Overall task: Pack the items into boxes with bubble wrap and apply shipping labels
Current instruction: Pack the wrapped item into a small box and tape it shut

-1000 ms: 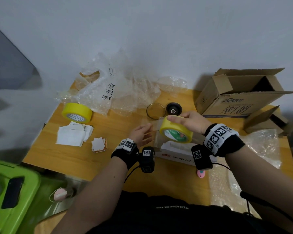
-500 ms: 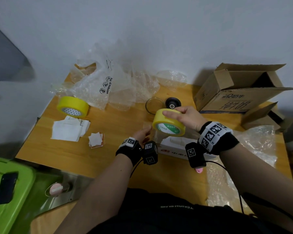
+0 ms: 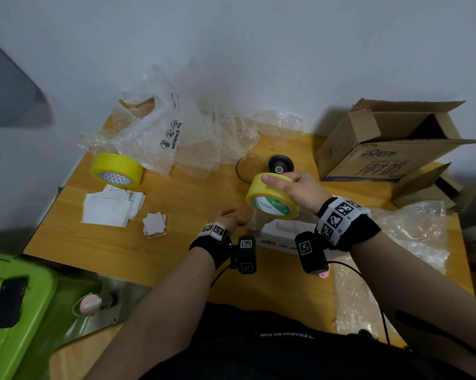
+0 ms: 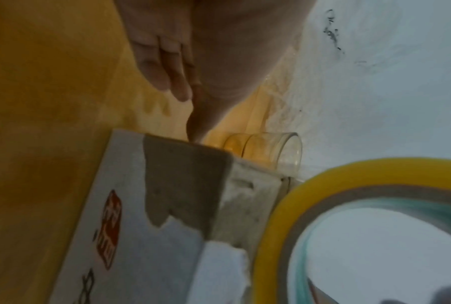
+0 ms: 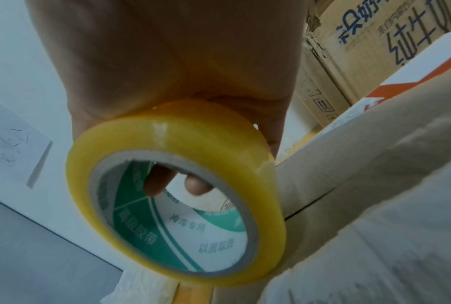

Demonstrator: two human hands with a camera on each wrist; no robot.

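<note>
The right hand (image 3: pixel 297 192) grips a yellow tape roll (image 3: pixel 272 197), fingers curled over its outer band, with two fingertips (image 5: pixel 197 186) showing through the core in the right wrist view. The roll hangs just above a small white box (image 3: pixel 279 234), which sits on the tabletop (image 3: pixel 187 193) directly beneath that hand and bears a strip of brownish tape across its corner (image 4: pixel 183 181). The left hand (image 3: pixel 227 218) lies open just beside the box's end, fingers (image 4: pixel 167 67) straight and flat toward the wood; whether it touches the box cannot be told.

The likely trouble is with the tape. If the roll is pulled while the flat hand is not pinning the box, the light box may slide or lift with the strip, and the seal would lie crooked or wrinkle. A free end could also fold back and stick to itself.

Just beyond the right hand stand a clear glass jar (image 3: pixel 252 168) and a black round object (image 3: pixel 280 164); a wide swing of the roll could knock the jar over. Further off lie loose bubble wrap (image 3: pixel 193 133) and an open cardboard box (image 3: pixel 390 149), and sticky tape could snag the wrap if it drifts that way.
</note>
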